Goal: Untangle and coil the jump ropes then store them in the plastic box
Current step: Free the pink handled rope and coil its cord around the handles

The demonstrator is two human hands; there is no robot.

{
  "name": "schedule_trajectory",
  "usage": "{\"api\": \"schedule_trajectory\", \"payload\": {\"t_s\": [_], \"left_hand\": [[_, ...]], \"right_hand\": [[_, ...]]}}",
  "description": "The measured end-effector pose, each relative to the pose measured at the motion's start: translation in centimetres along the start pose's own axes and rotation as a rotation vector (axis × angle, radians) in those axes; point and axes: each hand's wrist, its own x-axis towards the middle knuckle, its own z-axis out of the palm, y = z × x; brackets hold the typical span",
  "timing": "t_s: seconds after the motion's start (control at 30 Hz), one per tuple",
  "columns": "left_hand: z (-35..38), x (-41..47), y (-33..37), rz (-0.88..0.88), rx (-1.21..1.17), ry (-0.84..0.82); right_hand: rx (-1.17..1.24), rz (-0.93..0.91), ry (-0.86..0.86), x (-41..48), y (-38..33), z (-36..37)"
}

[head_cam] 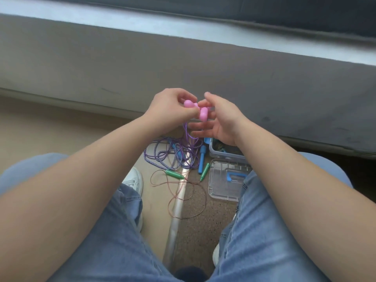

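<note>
Hands, 2, raised side by side over the floor, forearms converging from near left and near right.
Left hand (169, 105): fingers curled, pink handles (61, 115) pinched between thumb and fingertips; back of hand is turned up.
Right hand (220, 121): palm turned left, fingers loosely spread; thumb and forefinger are seen touching the handles' right side, lower fingers extended beneath. Firm grip by this hand: cannot be told.

Pink handles, 2, held together between the hands; one is pointed far-left, the other near-down, long axes crossed.
Purple cord (188, 137), 1, thin, is hung straight down from the handles to the floor pile.

Floor, between the knees:
Purple-white twisted rope (156, 154), 1, tangled in loose loops w/ the thin purple cord.
Blue handles (202, 159), 2 counted: one lies near-to-far, right of the pile; the other is partly buried in the tangle.
Green handles (175, 174), 2: left one lies left-right; right one (204, 172) is angled near-left to far-right, approx.
Reddish thin cord (183, 198), 1, is spread in open loops near of the green handles.

Plastic box (225, 153), 1, clear, right of the pile, partly hidden by the right forearm; contents indistinct.
Box lid (225, 180), 1, clear, blue latch, laid flat just near of the box.

Jeans legs (114, 241), 2; white shoes (134, 180), 2, partly seen.
</note>
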Motion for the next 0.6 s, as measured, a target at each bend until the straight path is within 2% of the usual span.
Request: {"api": "schedule_trajectory", "payload": {"t_s": [0.13,0.2,0.3,0.43,0.53,0.6], "left_hand": [[0.7,-0.9,-0.4,0.038,-0.035,-0.193],[0.9,-1.0,-0.6,0.043,-0.085,-0.226],[0.8,-0.8,-0.7,0.029,-0.154,-0.175],[0.3,0.0,-1.3,-0.005,-0.218,-0.08],[-0.7,0.9,-2.1,-0.006,-0.076,0.065],[-1.2,1.5,-2.8,0.023,0.095,0.044]], "right_hand": [[0.036,0.03,-0.063,-0.2,0.7,0.4],[0.052,0.033,-0.088,-0.3,0.6,0.4],[-0.01,-0.027,-0.121,-0.3,0.4,0.1],[0.084,-0.086,-0.14,-0.5,0.2,-0.5],[0.01,-0.105,-0.199,-1.1,0.1,-0.9],[-0.016,-0.118,-0.28,-1.4,0.0,-1.1]]}}
